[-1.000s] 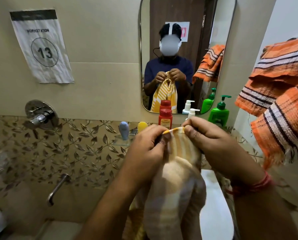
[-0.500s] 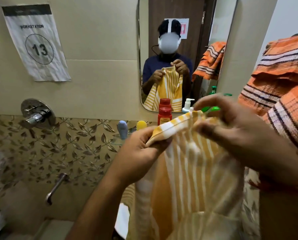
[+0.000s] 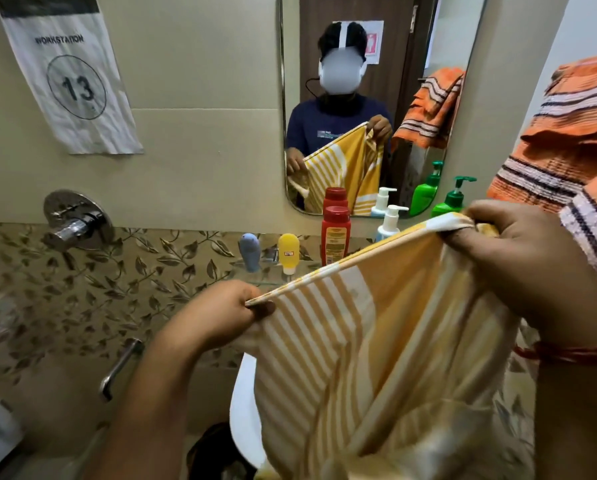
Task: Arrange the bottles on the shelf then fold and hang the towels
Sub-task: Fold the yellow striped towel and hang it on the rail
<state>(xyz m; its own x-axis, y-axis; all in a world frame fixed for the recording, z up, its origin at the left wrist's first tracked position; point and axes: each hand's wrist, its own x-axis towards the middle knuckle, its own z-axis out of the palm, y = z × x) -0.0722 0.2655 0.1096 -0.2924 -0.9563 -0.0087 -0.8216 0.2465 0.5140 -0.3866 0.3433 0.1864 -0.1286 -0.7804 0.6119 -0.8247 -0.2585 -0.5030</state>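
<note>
Now left hand (image 3: 217, 313) pinching yellow striped towel (image 3: 370, 341) edge, right hand (image 3: 519, 261) gripping corner

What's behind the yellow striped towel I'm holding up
Behind the yellow striped towel, a red bottle, white pump bottle and green pump bottle show above its edge; their bases are covered.

Navy short-sleeved shirt (image 3: 311, 129), red thread wristband (image 3: 567, 353), bare forearms.

Yellow-and-white striped towel (image 3: 376, 341): held spread, top edge taut and slanting, below the mirror (image 3: 376, 81). Orange striped towel (image 3: 574, 140): hanging right of mirror. Bottles upright beneath mirror.
</note>
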